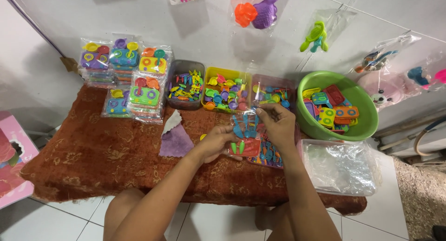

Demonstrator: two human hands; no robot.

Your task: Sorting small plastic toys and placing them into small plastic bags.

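Observation:
My left hand and my right hand together hold a clear plastic bag above a low table covered with a rust-brown cloth. Inside the bag are a red toy tray, green pieces and blue toy utensils. My left hand grips the bag's lower left side, while my right hand pinches its top edge. Under the bag lies a container of more small coloured toy pieces.
Stacks of packed toy bags stand at the back left. Three bins of small plastic toys line the wall. A green basin of toy trays sits right. A box of clear bags is front right. A purple cloth lies centre.

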